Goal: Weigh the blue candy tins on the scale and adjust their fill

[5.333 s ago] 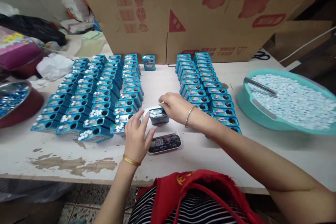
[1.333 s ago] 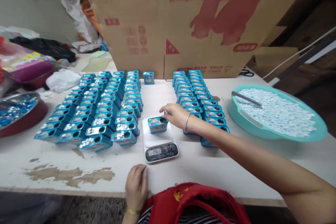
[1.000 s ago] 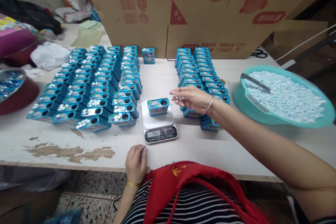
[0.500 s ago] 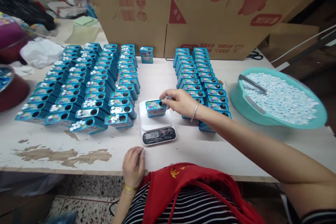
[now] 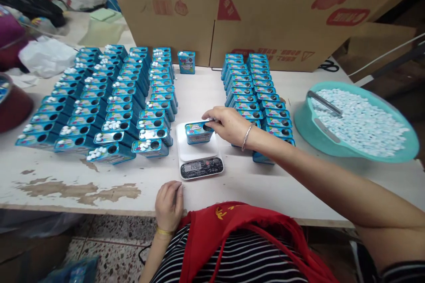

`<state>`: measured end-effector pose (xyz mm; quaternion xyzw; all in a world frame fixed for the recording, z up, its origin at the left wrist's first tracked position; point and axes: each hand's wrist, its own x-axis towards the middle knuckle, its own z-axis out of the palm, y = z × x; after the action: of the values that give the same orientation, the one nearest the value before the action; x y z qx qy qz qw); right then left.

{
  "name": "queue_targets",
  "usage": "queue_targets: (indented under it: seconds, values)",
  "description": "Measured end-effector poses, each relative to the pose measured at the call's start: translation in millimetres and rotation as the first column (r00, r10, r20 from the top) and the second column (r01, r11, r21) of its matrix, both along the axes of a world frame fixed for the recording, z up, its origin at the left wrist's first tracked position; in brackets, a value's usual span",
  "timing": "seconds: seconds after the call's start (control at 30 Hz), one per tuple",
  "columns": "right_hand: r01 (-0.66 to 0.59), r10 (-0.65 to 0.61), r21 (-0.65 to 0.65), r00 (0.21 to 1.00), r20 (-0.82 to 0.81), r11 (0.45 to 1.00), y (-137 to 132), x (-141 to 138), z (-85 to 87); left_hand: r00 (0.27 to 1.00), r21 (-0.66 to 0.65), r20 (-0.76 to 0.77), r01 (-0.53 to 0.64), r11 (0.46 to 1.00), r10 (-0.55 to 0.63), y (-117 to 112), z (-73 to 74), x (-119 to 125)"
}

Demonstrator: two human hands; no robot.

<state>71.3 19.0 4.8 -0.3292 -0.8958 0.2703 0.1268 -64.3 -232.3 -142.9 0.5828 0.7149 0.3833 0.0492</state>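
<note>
A blue candy tin point(image 5: 198, 134) stands upright on the white digital scale point(image 5: 199, 154), whose display shows digits. At the tin's right end, my right hand point(image 5: 229, 124) pinches a few small pale candies point(image 5: 212, 119) at the round hole in the lid. Thumb and fingertips are right by that hole and partly hide it. My left hand point(image 5: 169, 205) rests at the table's front edge, just below the scale. Its fingers are loosely curled in, and nothing shows in them.
Rows of blue tins point(image 5: 113, 152), many topped with white candies, fill the left side. More tins point(image 5: 245, 107) stand in two rows right of the scale. A turquoise basin point(image 5: 305, 128) of pale candies holds a metal scoop point(image 5: 325, 103). A large cardboard box point(image 5: 195, 22) stands behind.
The view has shifted slightly. My right hand stays at the tin's hole, its fingers a little lower over the candies. My left hand has not moved noticeably.
</note>
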Motion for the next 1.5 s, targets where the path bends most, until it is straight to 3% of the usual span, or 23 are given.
queue_targets:
  seconds: [0.2, 0.4, 0.5, 0.6, 0.67, 0.73, 0.8, 0.97, 1.07, 1.3, 1.5]
  values:
    - [0.010, -0.012, -0.022, 0.997, -0.075, 1.000, 3, 3, 2.6, 1.000, -0.014, 0.009, -0.003, 1.000, 0.003, 0, 0.5, 1]
    - [0.099, -0.147, -0.251, 0.972, -0.181, 0.963, 5, 12, 3.5, 1.000, -0.012, 0.006, -0.007, 1.000, 0.007, 0, -0.1, 1]
    - [0.089, -0.220, -0.492, 0.952, -0.215, 0.866, 6, 14, 4.3, 1.000, -0.011, -0.001, -0.009, 1.000, 0.009, 0, 0.0, 1]
    - [0.016, -0.236, -0.720, 0.950, -0.206, 0.694, 8, 16, 5.6, 1.000, -0.004, -0.004, -0.004, 1.000, 0.004, 0, 0.4, 1]
    - [-0.029, -0.224, -0.803, 0.953, -0.201, 0.595, 9, 17, 7.3, 1.000, -0.002, -0.004, 0.000, 1.000, 0.000, 0, 0.6, 1]
    - [-0.042, -0.231, -0.828, 0.952, -0.203, 0.559, 9, 17, 9.5, 1.000, -0.002, -0.005, 0.001, 1.000, -0.001, 1, 0.5, 1]
    - [-0.014, -0.252, -0.805, 0.946, -0.202, 0.593, 8, 15, 11.6, 1.000, -0.004, -0.006, 0.001, 1.000, -0.001, 0, 0.1, 1]
    - [0.100, -0.251, -0.576, 0.949, -0.189, 0.811, 4, 4, 11.1, 1.000, -0.004, -0.006, 0.000, 1.000, 0.000, -1, -1.6, 0]
    - [0.096, -0.214, -0.468, 0.955, -0.204, 0.878, 4, -2, 5.9, 1.000, -0.004, -0.011, 0.004, 1.000, -0.004, -1, -1.7, -1]
    - [0.098, -0.187, -0.364, 0.958, -0.219, 0.926, 5, -5, 1.4, 1.000, 0.013, -0.021, 0.009, 1.000, -0.009, 1, -2.2, -1]
    - [0.098, -0.223, -0.436, 0.943, -0.246, 0.894, 3, -3, 4.1, 1.000, -0.006, -0.021, 0.006, 1.000, -0.006, 0, -2.2, -1]
